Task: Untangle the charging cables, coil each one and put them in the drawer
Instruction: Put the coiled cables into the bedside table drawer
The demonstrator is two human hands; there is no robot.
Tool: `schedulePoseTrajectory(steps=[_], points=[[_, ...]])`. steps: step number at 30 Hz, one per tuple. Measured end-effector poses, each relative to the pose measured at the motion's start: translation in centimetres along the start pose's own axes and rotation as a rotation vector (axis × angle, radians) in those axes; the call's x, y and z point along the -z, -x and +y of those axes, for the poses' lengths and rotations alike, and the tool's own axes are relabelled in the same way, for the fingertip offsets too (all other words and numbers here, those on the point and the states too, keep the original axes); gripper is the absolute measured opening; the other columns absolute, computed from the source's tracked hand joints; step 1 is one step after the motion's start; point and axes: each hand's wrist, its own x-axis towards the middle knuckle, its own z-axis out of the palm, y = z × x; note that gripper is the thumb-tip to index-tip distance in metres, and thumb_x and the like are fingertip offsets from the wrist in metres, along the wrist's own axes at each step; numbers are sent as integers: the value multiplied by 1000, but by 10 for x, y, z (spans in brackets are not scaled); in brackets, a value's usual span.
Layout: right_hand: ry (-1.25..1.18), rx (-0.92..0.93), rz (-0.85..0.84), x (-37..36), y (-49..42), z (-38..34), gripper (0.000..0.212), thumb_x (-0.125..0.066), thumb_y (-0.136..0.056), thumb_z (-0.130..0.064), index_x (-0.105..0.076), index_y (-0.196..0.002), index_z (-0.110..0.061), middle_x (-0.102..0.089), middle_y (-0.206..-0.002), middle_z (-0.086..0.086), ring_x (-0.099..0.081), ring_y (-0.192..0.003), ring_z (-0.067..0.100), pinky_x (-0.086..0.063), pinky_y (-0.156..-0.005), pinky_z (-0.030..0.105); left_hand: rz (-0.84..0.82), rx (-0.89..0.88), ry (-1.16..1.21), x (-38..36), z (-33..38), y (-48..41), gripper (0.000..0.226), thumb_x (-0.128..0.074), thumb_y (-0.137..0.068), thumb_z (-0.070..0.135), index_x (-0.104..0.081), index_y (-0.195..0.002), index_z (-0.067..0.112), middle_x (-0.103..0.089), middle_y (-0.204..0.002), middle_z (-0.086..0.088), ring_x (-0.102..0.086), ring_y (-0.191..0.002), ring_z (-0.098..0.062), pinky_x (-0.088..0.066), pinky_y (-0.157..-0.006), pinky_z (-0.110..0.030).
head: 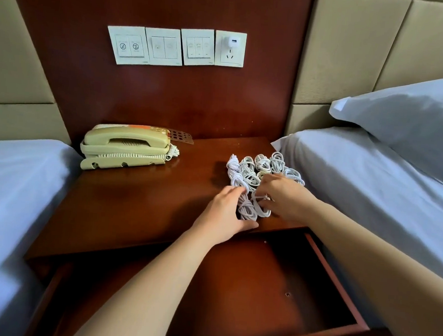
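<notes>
Wooden nightstand (139,209), beige telephone (127,147) left, coiled white cables (257,170) right

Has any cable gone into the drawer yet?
No, the open drawer shows only bare wood where it is visible, while the coiled cables all sit on the nightstand.

Dark wood panel (154,97) bearing switch plates (162,47), flanked by beige padded walls (367,47) and white-sheeted beds (16,193); pillow (415,123) at right.
</notes>
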Motion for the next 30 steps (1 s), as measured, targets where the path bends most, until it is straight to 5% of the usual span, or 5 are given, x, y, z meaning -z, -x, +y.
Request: schedulePoseTrajectory(steps=[6, 12, 21, 30], points=[[-102, 87, 34, 3, 8, -12, 17, -62, -88, -21, -68, -95, -8, -53, -103, 4, -49, -104, 20, -41, -89, 39, 18, -34, 53, 20, -11, 21, 81, -78, -69, 45, -43, -138, 21, -44, -135, 7, -44, -121, -10, -36, -102, -24], [-247, 242, 81, 20, 13, -58, 11, -66, -87, -22, -68, -88, -11, -55, -89, -4, -53, -81, 14, -44, -78, 36, -48, -8, 46, 74, -29, 64, 77, -77, -60, 58, -50, -127, 33, -54, -123, 11, -53, -112, -7, -48, -97, -35], [-340, 476, -104, 5, 15, -159, 13, -64, -89, -28, -67, -90, -15, -58, -89, -6, -54, -78, 10, -44, -73, 29, -185, 124, -3, 123, -74, 160, 67, -76, -56, 57, -54, -115, 37, -60, -111, 19, -56, -104, 3, -47, -97, -30], [-395, 540, -331, -64, 16, -232, 14, -63, -89, -26, -67, -89, -12, -53, -84, -7, -51, -79, 13, -42, -73, 29, -325, 267, -221, 117, -127, 216, 60, -78, -65, 50, -54, -116, 29, -57, -108, 12, -53, -102, -9, -41, -90, -25]])
